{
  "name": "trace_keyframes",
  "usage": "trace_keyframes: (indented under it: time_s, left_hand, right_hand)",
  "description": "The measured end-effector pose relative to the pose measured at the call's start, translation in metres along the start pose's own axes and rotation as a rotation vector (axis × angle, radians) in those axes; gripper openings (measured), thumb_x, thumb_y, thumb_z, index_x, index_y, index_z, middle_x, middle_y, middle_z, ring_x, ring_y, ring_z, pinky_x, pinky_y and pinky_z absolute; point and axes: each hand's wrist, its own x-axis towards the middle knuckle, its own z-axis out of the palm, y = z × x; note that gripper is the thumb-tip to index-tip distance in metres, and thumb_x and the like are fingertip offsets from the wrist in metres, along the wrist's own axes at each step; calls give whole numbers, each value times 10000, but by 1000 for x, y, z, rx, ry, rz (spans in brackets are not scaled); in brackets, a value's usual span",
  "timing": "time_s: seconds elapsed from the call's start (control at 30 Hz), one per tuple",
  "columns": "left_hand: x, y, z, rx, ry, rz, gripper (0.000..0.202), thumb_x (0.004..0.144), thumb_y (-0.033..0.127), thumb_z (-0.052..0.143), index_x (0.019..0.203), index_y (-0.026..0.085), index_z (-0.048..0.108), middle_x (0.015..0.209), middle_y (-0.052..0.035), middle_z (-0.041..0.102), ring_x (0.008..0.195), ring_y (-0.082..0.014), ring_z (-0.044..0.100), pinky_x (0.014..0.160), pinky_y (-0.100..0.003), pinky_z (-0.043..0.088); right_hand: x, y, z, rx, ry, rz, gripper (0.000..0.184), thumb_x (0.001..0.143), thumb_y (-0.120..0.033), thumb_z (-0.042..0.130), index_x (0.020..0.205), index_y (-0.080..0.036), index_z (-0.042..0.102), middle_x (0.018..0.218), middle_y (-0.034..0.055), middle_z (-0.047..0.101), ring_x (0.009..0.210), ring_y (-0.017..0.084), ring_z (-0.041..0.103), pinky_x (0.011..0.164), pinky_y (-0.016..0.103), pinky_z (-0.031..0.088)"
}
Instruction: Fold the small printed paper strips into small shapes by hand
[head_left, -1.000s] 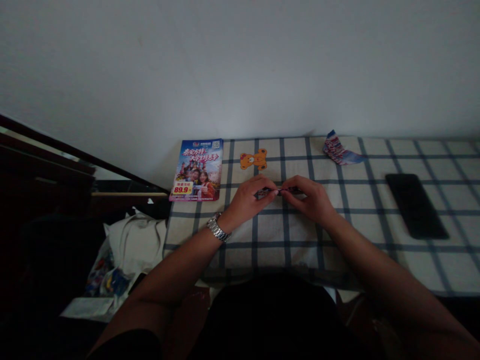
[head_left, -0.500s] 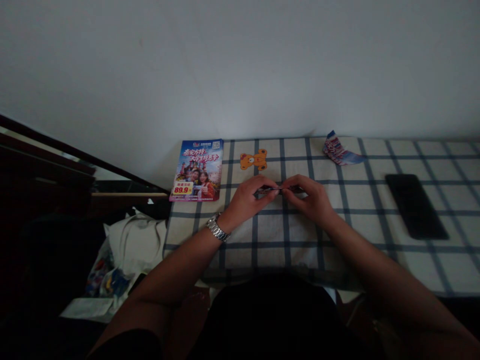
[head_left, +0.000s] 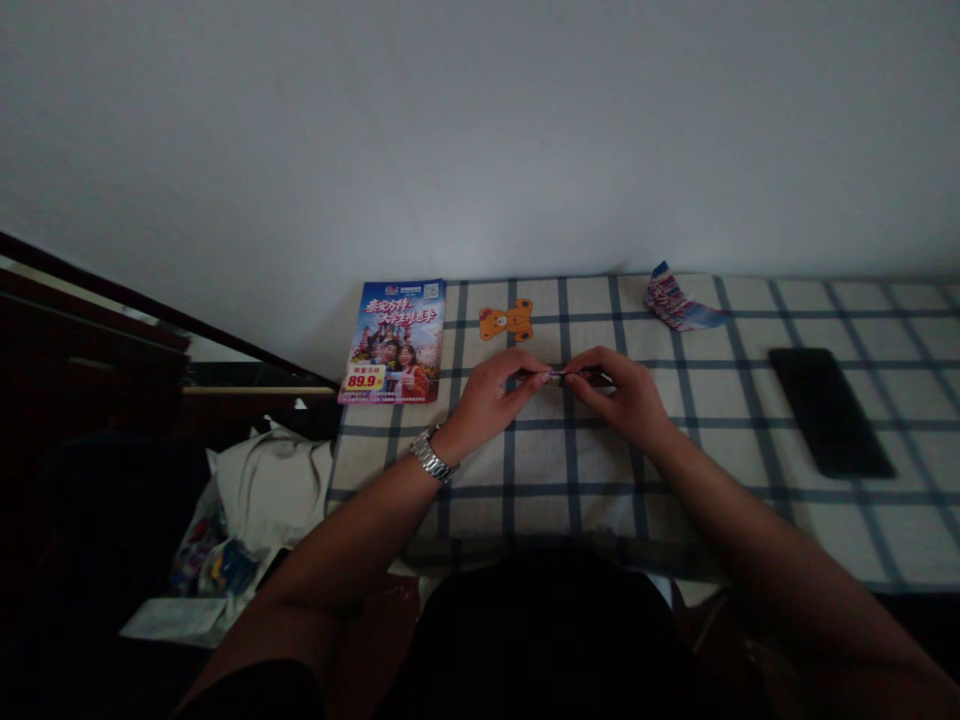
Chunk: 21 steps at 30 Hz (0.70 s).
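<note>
- The left hand [head_left: 491, 400] is pinching one end of a small dark strip [head_left: 564, 377], its fingers [head_left: 525, 368] lying together and clamped on the strip
- The right hand [head_left: 626, 400] is gripping the other end, its fingers [head_left: 592, 362] curving together over the strip, with the two hands almost touching
- The strip is too small and dim to identify, though a shiny spot is catching the light near its middle
- The strip is being held just above a blue-checked cream tablecloth [head_left: 577, 450], and whether it is touching the cloth cannot be told
- A silver link wristwatch [head_left: 433, 456] is sitting on the left wrist
- An orange teddy-bear cutout [head_left: 506, 320] is lying flat on the cloth, just beyond the left hand
- A colourful printed brochure [head_left: 394, 340] is lying at the cloth's left edge, beside the left hand and near the bear
- A crumpled strip of printed paper [head_left: 679, 300] is resting near the far edge of the cloth, beyond the right hand
- A black smartphone [head_left: 829, 412] is lying face up, well to the right of the right hand
- A pale fabric bag [head_left: 274, 490] is slumping beside the cloth's left edge, at a lower level
</note>
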Motion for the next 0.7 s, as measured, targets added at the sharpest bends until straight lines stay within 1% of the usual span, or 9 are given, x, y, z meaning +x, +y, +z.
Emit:
trace_keyframes:
  time_s: [0.13,0.33,0.43,0.57,0.7]
  left_hand:
    - [0,-3,-1,-12,26,2,152,1042,342,646,986,215,707,920,-19,732,867,-145,695,797,-278,543]
    - [-1,-6,0,-47,22,-30,131,1030,336,655,998,214,689,913,-14,718,836,-142,688,767,-273,548]
    - [-2,-3,0,13,14,-16,95,1024,294,646,1005,207,679,916,-19,710,835,-146,677,775,-281,550]
    - [-2,4,1,80,-22,29,78,1020,271,652,1067,216,683,988,-29,718,915,-156,686,840,-300,562]
    - [-2,7,3,120,-32,54,60,1019,283,669,1014,224,681,966,-16,716,920,-158,687,844,-304,559]
  right_hand:
    - [1,3,-2,9,0,18,143,974,-339,696,1059,-229,729,937,43,761,811,185,715,723,299,605]
    - [1,5,-5,-39,8,1,124,975,-323,693,1017,-215,738,882,41,764,756,182,709,708,304,603]
    - [1,5,-4,-56,2,-10,111,978,-315,691,1006,-218,737,886,41,770,758,184,717,701,301,604]
    - [0,4,-1,-80,-15,-50,92,984,-311,690,1000,-232,734,902,40,778,791,197,736,725,312,615]
    - [-1,4,3,-47,-49,-87,76,993,-295,677,1001,-242,731,941,42,783,836,204,747,740,316,620]
